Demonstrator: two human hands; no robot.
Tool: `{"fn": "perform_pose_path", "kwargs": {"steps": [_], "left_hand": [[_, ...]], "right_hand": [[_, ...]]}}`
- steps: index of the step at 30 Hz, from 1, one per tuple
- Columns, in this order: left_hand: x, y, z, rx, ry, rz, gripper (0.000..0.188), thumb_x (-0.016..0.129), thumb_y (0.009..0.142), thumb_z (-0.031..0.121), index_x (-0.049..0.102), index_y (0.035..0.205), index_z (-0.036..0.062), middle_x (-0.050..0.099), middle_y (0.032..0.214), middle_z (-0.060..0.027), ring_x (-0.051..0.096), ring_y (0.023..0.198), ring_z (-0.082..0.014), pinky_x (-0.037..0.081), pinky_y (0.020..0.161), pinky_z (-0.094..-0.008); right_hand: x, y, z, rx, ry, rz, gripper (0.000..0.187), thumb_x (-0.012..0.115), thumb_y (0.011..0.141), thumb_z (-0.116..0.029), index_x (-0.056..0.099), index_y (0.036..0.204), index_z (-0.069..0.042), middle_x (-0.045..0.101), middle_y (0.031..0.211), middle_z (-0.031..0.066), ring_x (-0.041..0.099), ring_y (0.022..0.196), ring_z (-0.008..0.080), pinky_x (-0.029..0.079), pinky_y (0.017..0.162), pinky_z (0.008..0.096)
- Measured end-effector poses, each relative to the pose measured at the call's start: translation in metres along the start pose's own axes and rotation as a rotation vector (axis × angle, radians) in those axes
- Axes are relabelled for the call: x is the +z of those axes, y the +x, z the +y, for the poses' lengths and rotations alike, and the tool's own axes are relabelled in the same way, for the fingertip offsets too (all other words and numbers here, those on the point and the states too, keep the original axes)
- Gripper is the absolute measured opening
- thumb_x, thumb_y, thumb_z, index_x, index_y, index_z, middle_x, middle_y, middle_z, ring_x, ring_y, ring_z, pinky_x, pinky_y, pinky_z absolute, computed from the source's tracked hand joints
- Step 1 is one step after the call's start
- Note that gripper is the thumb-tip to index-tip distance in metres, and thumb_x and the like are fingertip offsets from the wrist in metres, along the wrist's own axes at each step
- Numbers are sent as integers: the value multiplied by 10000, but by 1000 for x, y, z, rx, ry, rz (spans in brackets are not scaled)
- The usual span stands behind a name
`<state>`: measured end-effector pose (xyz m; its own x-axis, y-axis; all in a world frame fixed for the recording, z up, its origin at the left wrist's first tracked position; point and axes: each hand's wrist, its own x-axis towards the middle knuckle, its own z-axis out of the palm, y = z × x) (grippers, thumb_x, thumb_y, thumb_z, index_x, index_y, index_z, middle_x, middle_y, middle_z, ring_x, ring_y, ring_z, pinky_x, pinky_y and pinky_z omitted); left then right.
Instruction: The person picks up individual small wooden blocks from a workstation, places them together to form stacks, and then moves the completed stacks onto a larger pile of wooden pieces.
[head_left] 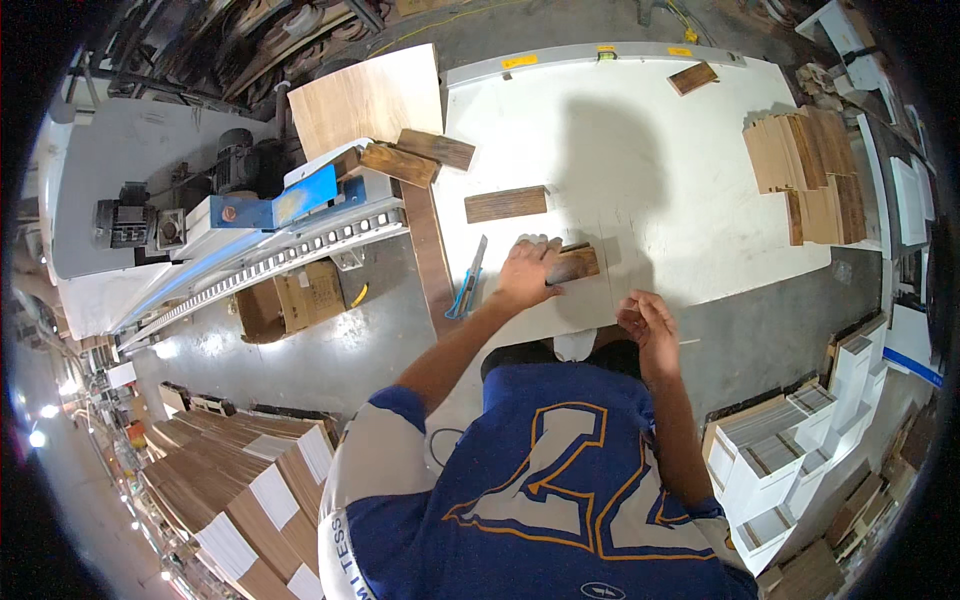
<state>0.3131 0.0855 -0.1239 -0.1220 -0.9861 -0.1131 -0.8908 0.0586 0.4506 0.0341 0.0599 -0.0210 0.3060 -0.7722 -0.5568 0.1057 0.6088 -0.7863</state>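
My left hand (528, 274) is closed on the left end of a small dark-brown wood block (574, 265), holding it on the white table (700, 190) near its front edge. My right hand (650, 325) is lifted to the right of the block, apart from it. Its fingers curl together, and whatever may be between them cannot be made out. Left of my left hand lies a blue utility knife (466, 285) with its blade extended. Just beyond that hand rests a flat dark wood strip (506, 204).
Two more dark wood pieces (418, 158) lie at the table's left edge, by a pale board (370, 100). A spirit level (590, 60) runs along the far edge near another wood piece (692, 78). Brown panels (810, 170) are stacked at right. A machine with motors (235, 160) stands left.
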Motion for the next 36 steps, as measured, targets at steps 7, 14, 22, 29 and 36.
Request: {"fn": "perform_pose_path", "kwargs": {"steps": [7,14,22,29,36], "left_hand": [[-99,45,-123,-308,438,380,847,700,897,653,613,1363,-48,621,1326,-269,548,1279,-436,403,1146,-525],[-130,65,-188,-1023,154,434,980,778,883,562,365,1539,-37,456,1456,-290,530,1331,-449,504,1070,-508],[-113,101,-184,-1086,52,475,958,856,843,469,354,1559,77,259,1626,-240,508,1355,-457,546,1062,-501],[-109,107,-186,-1045,-86,569,822,872,765,296,515,1493,157,516,1378,-223,587,1239,-433,519,1035,-498],[-110,55,-97,-637,-924,385,715,825,906,174,502,1534,63,677,1120,-99,694,866,-176,557,699,-327]], "right_hand": [[0,0,-4,-55,17,56,320,611,1088,-315,642,1247,-39,714,1071,72,712,994,183,571,931,341],[-9,3,-1,-71,52,90,290,592,1101,-295,649,1221,-37,721,1087,91,705,989,216,572,945,370],[-2,-3,2,-74,72,70,289,594,1095,-300,650,1223,-47,720,1068,89,709,973,200,565,939,362],[-13,-10,6,-73,45,130,335,630,1083,-326,645,1219,-20,715,1095,101,703,1013,223,575,963,380],[-14,-8,12,-103,-42,179,297,642,1081,-273,634,1231,-17,715,1081,90,709,993,217,577,929,360]]}}
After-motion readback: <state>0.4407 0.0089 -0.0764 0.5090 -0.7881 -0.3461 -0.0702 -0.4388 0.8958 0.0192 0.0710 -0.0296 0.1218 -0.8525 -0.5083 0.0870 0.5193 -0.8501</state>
